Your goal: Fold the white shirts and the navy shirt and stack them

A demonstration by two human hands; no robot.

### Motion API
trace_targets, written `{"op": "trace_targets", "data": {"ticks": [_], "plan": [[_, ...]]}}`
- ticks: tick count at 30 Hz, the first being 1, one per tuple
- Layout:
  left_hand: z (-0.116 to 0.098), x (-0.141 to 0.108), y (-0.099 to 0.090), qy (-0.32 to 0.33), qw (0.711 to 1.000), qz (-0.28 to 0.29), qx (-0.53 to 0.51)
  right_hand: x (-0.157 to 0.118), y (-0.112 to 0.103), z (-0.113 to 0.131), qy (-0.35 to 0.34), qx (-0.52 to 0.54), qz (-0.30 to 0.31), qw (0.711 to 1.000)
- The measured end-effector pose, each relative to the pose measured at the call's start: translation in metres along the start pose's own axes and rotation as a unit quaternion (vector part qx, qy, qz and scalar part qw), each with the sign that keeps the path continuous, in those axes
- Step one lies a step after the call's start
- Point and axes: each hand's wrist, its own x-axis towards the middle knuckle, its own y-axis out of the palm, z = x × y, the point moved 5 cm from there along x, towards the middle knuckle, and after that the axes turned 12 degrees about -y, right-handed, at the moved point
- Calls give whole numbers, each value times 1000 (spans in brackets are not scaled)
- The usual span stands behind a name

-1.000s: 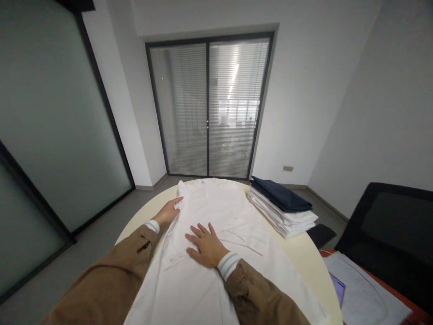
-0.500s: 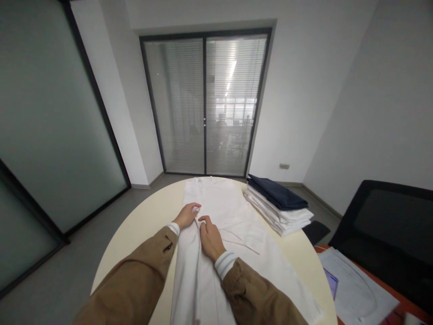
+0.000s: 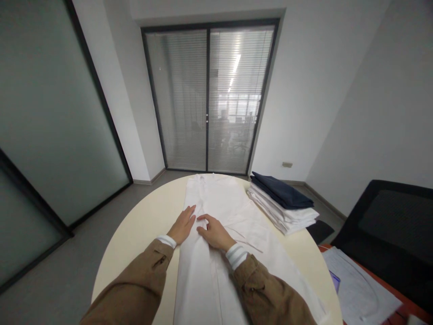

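Note:
A long white garment (image 3: pixel 223 194) lies spread over the round cream table (image 3: pixel 135 234), with thin cords on its right part. My left hand (image 3: pixel 182 225) rests on the garment's left edge, fingers stretched out and holding nothing. Just to the right, my right hand (image 3: pixel 214 232) is over the cloth, its thumb and index finger apart with a gap between them. Its other fingers are curled and partly hidden. Whether its fingertips touch the fabric is hard to tell.
A stack of folded white cloths (image 3: pixel 284 214) with a dark blue folded cloth (image 3: pixel 282 192) on top sits at the table's right back edge. Beyond the right edge are a black chair (image 3: pixel 389 225) and papers (image 3: pixel 365 284) on a red surface.
My left hand has let go of the pinched fabric and flattened out. My right hand has shifted slightly right, its thumb and index finger more apart. The garment's left fold lies flatter.

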Motion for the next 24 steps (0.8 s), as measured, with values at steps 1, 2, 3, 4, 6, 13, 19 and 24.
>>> {"op": "trace_targets", "data": {"ticks": [1, 2, 3, 4, 6, 13, 19, 24], "plan": [[0, 0, 2, 5, 1000, 8, 29, 0, -2, 0, 8, 10, 13, 1000], [-1, -1, 4, 9, 998, 14, 57, -1, -4, 0, 23, 26, 40, 999], [-1, -1, 6, 13, 996, 15, 81, -2, -4, 0, 41, 50, 80, 995], [-2, -2, 6, 18, 994, 14, 102, -6, -3, 1, 60, 79, 130, 986], [-4, -3, 6, 30, 991, 8, 133, -15, -2, 6, 91, 136, 225, 960], [-10, -10, 3, 45, 984, 16, 169, -48, -11, 26, 131, 189, 295, 927], [-16, -11, 2, 45, 986, 24, 160, -69, -14, 21, 73, 156, 377, 910], [-18, -13, 5, 63, 982, 32, 173, -72, -15, 4, 70, 107, 403, 906]]}}
